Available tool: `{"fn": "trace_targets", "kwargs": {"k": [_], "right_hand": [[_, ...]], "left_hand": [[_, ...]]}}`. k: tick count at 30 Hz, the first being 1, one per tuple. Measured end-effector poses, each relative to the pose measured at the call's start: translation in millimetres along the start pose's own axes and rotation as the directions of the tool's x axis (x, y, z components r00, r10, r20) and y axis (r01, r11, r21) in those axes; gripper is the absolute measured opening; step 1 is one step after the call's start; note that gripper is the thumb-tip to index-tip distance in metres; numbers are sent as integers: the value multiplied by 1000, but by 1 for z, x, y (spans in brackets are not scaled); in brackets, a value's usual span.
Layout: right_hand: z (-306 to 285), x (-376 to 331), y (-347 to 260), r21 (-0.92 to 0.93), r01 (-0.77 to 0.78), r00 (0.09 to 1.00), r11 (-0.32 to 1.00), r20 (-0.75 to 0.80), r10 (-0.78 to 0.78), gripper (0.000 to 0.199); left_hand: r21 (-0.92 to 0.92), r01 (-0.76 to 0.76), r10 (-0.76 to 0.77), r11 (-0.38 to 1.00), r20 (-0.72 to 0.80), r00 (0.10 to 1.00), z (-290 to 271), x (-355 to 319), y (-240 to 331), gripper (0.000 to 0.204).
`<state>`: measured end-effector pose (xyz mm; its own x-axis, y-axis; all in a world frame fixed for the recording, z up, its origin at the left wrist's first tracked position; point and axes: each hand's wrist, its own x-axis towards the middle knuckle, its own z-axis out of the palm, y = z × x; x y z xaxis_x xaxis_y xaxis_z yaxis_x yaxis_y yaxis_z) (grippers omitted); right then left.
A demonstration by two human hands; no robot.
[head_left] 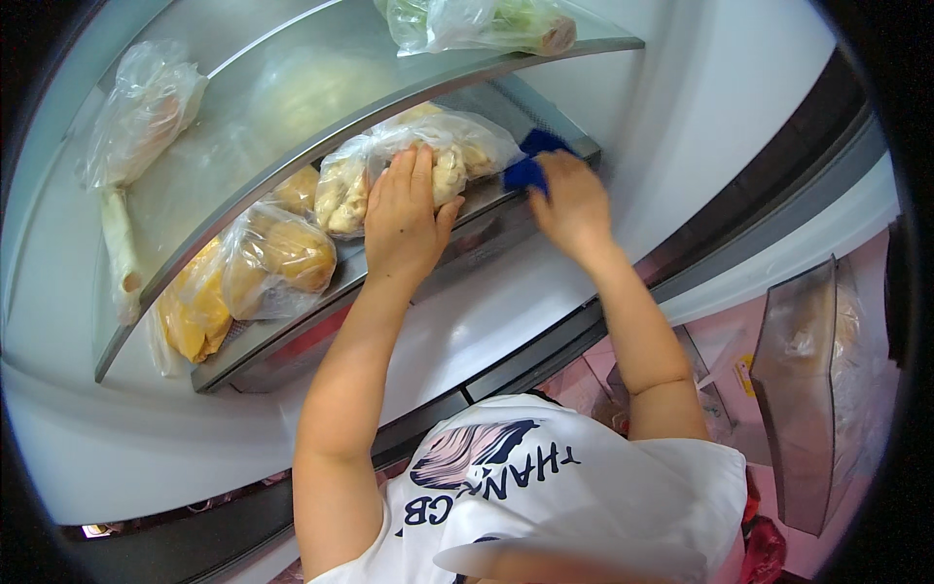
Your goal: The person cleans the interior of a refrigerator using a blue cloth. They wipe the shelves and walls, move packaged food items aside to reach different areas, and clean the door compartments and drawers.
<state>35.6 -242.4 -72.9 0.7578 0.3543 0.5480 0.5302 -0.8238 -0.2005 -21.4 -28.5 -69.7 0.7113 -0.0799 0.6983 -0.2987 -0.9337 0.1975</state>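
Two hands are at the lower refrigerator shelf [292,326]: the left hand [407,219] is laid flat, fingers together, on a clear plastic bag of pale food pieces [457,146], while the right hand [574,204] is closed on a blue cloth [525,170] at the shelf's front edge. The bag is judged soft, shifting and slippery, best gripped by its bunched film. Beside it, bags of yellow food [263,263] are noted; bagged greens [477,21] lie on the upper shelf.

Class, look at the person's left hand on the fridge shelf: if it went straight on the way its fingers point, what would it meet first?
The left hand already rests on the clear bag of pale food; pushing on would likely press further into it.
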Motion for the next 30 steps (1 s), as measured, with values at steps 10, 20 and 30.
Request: {"fn": "trace_targets", "kwargs": {"k": [10, 20, 30], "right_hand": [[-1, -25, -32, 91, 267, 963, 959, 12, -269, 50], [4, 10, 45, -28, -81, 990, 996, -117, 77, 38], [12, 5, 9, 99, 158, 987, 983, -19, -157, 41]], "left_hand": [[-83, -42, 63, 996, 279, 958, 12, 45, -7, 57], [-43, -47, 60, 998, 381, 923, 85, 117, -10, 62], [-311, 321, -174, 894, 420, 891, -9, 95, 1, 38]]}}
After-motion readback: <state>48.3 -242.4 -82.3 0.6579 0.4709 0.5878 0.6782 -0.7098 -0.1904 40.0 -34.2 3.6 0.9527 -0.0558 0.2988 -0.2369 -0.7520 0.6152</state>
